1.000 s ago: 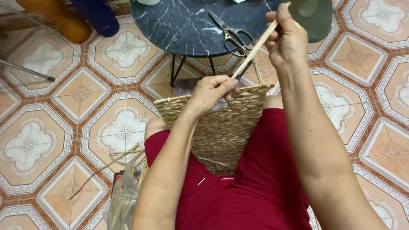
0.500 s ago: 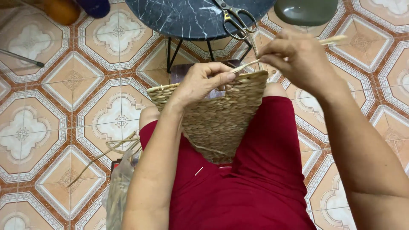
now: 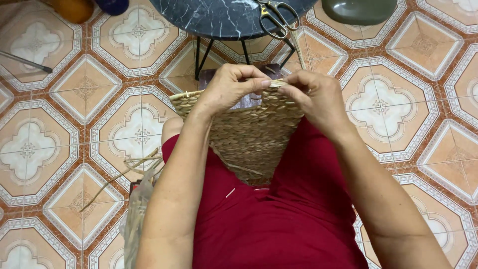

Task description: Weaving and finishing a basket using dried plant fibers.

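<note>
A woven basket piece (image 3: 249,134) lies on the person's lap in the middle of the frame, resting on the red cloth (image 3: 279,224). It is wedge-shaped: its wide rim runs left to right just under the hands, and it narrows toward the person, so its long axis points from the rim at the top down to a tip at lower centre. The left hand (image 3: 229,88) is closed over the rim, thumb and fingers pinching the top edge. The right hand (image 3: 313,97) is also clenched on the rim just beside it, fingertips meeting the left thumb, gripping a pale straw strand (image 3: 298,50) that rises almost upright toward the top of the frame. At upper centre stands a dark marble table (image 3: 219,17) with scissors (image 3: 276,17) on it. Loose straw strands (image 3: 134,167) lie on the tiled floor (image 3: 74,149) at lower left. A green stool (image 3: 358,10) sits at upper right.
</note>
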